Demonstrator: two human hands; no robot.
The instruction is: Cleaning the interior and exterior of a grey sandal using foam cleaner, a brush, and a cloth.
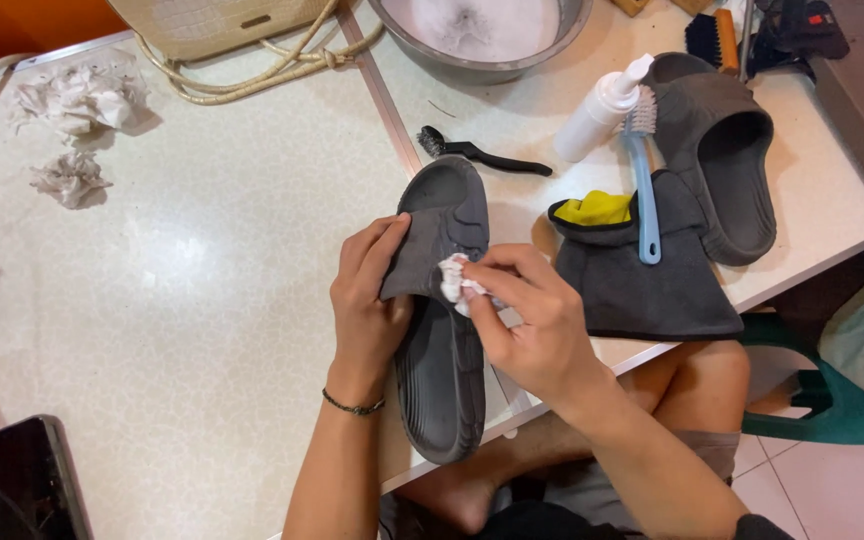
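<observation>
A dark grey slide sandal (444, 375) lies lengthwise on the pale table (202, 280). My left hand (367, 300) grips its strap from the left side. My right hand (527, 320) pinches a crumpled white tissue (455, 280) and presses it against the strap. A second grey slide (727, 160) rests at the right. A grey cloth bag (642, 280) with something yellow (597, 208) inside sits between the two slides, and a light blue brush (642, 170) lies across it.
A metal bowl (482, 35) of foamy water stands at the back. A white pump bottle (600, 108) and a small black brush (477, 155) lie near it. Crumpled tissues (77, 120) sit at far left, a phone (22, 480) at front left, a cream handbag (212, 20) behind.
</observation>
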